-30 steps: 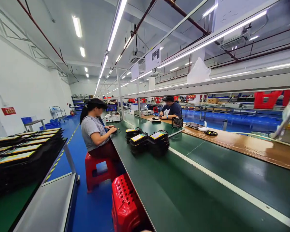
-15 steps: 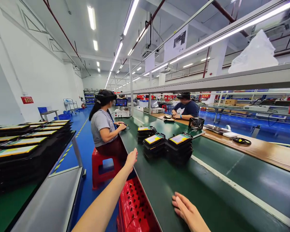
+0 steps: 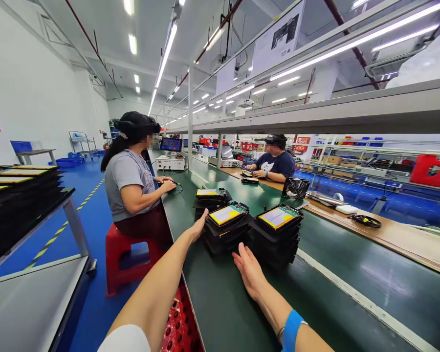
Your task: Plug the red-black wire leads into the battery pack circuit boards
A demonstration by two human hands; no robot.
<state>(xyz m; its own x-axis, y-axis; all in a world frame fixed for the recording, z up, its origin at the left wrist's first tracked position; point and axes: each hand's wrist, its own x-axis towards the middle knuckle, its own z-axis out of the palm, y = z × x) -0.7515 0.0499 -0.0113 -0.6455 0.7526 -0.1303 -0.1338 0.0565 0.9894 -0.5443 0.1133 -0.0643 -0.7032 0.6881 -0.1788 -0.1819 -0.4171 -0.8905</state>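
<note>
1. Right now, your left hand (image 3: 198, 229) is standing at the left side of the middle stack (image 3: 225, 233) of black-cased units, fingers extended; its edge-on angle is hiding most of them, so contact is uncertain.
2. Your right hand (image 3: 250, 271) is hovering near that stack's front right, fingers straight and slightly spread; whether the fingertips are touching is unclear.
3. The middle stack is resting on the green surface (image 3: 220, 305), partly covering the back stack (image 3: 209, 193); the right stack (image 3: 278, 234) is standing just beside it. Dark layers are blending together, obscuring their number.
4. Red perforated plastic (image 3: 179, 325) is showing below, cut off by the view's bottom.
5. A co-worker's hands (image 3: 166, 185) are hiding something small at left.
</note>
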